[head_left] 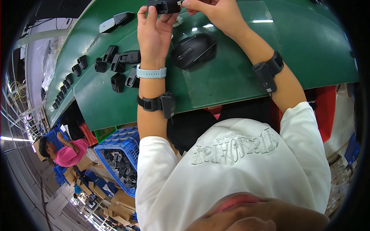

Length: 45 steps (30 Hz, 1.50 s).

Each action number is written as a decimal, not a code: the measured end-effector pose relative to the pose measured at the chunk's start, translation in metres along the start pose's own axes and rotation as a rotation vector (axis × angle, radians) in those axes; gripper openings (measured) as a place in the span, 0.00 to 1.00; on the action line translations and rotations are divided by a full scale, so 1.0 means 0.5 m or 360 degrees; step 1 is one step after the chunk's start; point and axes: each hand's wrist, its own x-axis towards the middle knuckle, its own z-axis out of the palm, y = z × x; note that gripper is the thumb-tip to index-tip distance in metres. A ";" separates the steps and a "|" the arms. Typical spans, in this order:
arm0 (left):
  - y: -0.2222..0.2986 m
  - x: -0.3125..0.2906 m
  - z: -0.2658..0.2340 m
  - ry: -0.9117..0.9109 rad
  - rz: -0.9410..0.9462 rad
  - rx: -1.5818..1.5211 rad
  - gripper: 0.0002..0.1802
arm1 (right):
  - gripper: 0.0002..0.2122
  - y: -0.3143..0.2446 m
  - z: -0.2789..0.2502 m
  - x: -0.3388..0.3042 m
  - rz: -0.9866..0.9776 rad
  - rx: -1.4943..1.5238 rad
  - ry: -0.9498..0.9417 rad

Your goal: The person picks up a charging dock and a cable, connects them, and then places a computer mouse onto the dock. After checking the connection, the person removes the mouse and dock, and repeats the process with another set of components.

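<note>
At the top edge, my left hand (155,32) grips a small black plastic housing (163,6) with an opening in its face. My right hand (217,13) pinches a small plug with a pale metal tip (179,3) at the housing's right end. Whether the plug touches the housing or sits in it, I cannot tell. Below the hands, a rounded glossy black object (194,51), shaped like a computer mouse, lies on the green table (239,77). Several similar black housings (117,61) are grouped left of my left wrist.
More black housings (76,70) stand in a row along the table's left side. A white-and-black device (115,22) lies at the upper left. Beside my left elbow, a blue crate (135,135) holds many black parts. A person in pink (71,153) sits farther left. Something red (325,113) stands at right.
</note>
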 end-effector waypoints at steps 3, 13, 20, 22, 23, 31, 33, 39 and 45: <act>-0.013 0.015 -0.045 0.0030 -0.0016 0.0042 0.17 | 0.04 0.000 0.004 0.005 0.0003 0.0072 0.0099; 0.011 -0.001 0.023 -0.0031 -0.0109 0.0380 0.13 | 0.04 0.005 -0.021 0.015 0.0077 -0.0128 0.0087; 0.007 -0.016 0.007 -0.0275 0.0060 0.1226 0.19 | 0.09 0.022 -0.045 0.034 0.0099 -0.0119 -0.0002; 0.027 -0.007 -0.005 -0.0307 -0.0341 0.0659 0.15 | 0.14 0.015 -0.031 0.024 0.0018 0.0000 0.0010; 0.040 -0.004 -0.013 -0.0279 -0.0526 0.0691 0.14 | 0.19 0.011 -0.022 0.021 -0.0054 0.0123 0.0028; 0.041 0.024 -0.069 -0.0146 -0.0256 -0.0776 0.23 | 0.34 -0.012 -0.022 -0.029 -0.0484 -0.1197 -0.1285; 0.041 0.028 -0.079 -0.0158 -0.0244 -0.0838 0.22 | 0.34 -0.005 -0.011 -0.037 -0.0573 -0.1512 -0.1364; 0.035 0.018 -0.009 0.0156 -0.0032 -0.0177 0.13 | 0.33 0.014 -0.054 -0.002 0.0283 0.0095 -0.0603; 0.003 0.012 -0.008 -0.0073 -0.0058 0.0164 0.18 | 0.26 0.062 -0.069 0.053 -0.0542 0.0695 -0.0803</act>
